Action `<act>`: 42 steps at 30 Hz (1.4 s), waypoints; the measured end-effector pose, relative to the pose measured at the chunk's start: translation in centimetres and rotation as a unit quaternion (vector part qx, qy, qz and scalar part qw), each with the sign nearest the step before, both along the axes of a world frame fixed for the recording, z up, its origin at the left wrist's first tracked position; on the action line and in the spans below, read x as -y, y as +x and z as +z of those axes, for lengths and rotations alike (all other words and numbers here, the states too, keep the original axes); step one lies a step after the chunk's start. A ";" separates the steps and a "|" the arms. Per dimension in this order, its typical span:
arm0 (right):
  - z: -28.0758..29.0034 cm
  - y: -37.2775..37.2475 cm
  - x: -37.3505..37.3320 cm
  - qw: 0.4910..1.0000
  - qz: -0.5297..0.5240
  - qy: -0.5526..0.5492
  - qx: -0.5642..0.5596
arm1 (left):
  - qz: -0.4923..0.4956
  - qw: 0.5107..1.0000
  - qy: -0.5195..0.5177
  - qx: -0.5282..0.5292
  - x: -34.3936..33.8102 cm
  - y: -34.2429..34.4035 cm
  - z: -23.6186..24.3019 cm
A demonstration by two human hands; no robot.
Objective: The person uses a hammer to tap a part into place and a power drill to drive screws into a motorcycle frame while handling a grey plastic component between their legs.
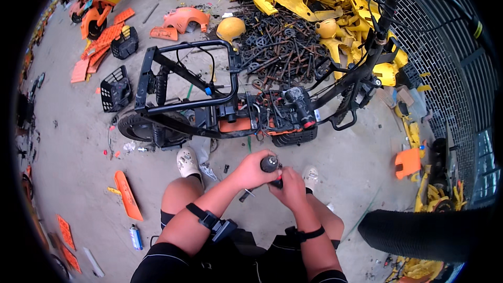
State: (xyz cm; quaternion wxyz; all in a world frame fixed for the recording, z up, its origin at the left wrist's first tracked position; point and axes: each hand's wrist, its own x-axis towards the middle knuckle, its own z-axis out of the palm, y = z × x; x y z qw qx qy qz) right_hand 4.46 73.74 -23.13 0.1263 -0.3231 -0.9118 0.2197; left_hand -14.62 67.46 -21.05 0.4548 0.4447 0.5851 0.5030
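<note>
Both hands meet in front of my knees on a dark hand tool (pixel 270 164) with a silver tip and a red detail. My left hand (pixel 250 170) is wrapped round its upper part, and my right hand (pixel 289 187) grips it from the right, lower down. A thin metal piece sticks out below my hands; I cannot make it out. Beyond them stands a stripped black scooter frame (pixel 183 110) with exposed cables and a rear wheel (pixel 131 128). A grey power tool (pixel 296 102) with a red end lies on its deck.
Behind the frame are piles of rusty metal parts (pixel 272 47) and yellow plastic panels (pixel 293 0). Orange panels (pixel 127 194), black baskets (pixel 115 89) and a spray can (pixel 135 237) lie at the left. A black tyre (pixel 408 233) is near right, with a slatted wall beyond.
</note>
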 end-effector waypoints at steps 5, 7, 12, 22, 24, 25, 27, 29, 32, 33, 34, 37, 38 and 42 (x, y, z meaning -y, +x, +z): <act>0.3 -0.3 1.2 0.998 0.014 -0.060 -0.009 | -0.024 0.989 -0.124 0.072 0.1 -0.8 0.7; 0.9 -1.6 2.5 0.999 0.025 -0.033 -0.004 | -0.001 0.980 -0.143 0.136 1.2 -2.2 -0.4; -0.7 -1.0 0.9 0.998 0.022 0.041 -0.037 | -0.015 0.993 -0.114 -0.036 -1.5 0.1 0.7; -1.2 -0.9 0.8 0.996 0.029 0.083 0.001 | 0.051 0.995 -0.080 0.013 -0.9 0.0 -0.8; -0.7 -0.8 0.9 0.996 0.025 0.080 -0.003 | 0.042 0.995 -0.085 0.022 -0.6 0.0 -1.0; -0.3 -0.9 0.8 0.997 0.028 0.075 0.002 | 0.042 0.995 -0.086 0.018 -0.7 0.0 -0.5; -0.9 -0.1 1.0 0.998 0.011 0.062 0.000 | 0.055 0.996 -0.071 0.006 -1.0 0.7 0.7; -0.6 -0.1 0.8 0.998 0.005 0.061 -0.001 | 0.078 0.996 -0.033 -0.001 -1.7 1.2 1.7; -0.6 0.5 1.1 0.992 0.015 0.125 0.004 | 0.068 0.995 -0.074 -0.015 -1.8 1.2 1.4; -0.6 0.3 1.3 0.994 0.025 0.102 0.011 | 0.070 0.993 -0.097 -0.022 -1.7 0.8 1.4; -0.4 0.3 1.3 0.993 0.027 0.112 0.017 | 0.078 0.990 -0.119 -0.023 -1.7 1.0 1.5; -0.2 0.6 1.1 0.991 0.027 0.132 0.026 | 0.110 0.991 -0.076 -0.020 -2.1 1.9 1.0; -0.2 0.7 1.1 0.991 0.021 0.131 0.022 | 0.113 0.990 -0.075 -0.024 -2.3 2.0 1.2; -0.1 0.8 0.9 0.991 0.022 0.129 0.027 | 0.122 0.990 -0.071 -0.009 -2.4 2.2 0.2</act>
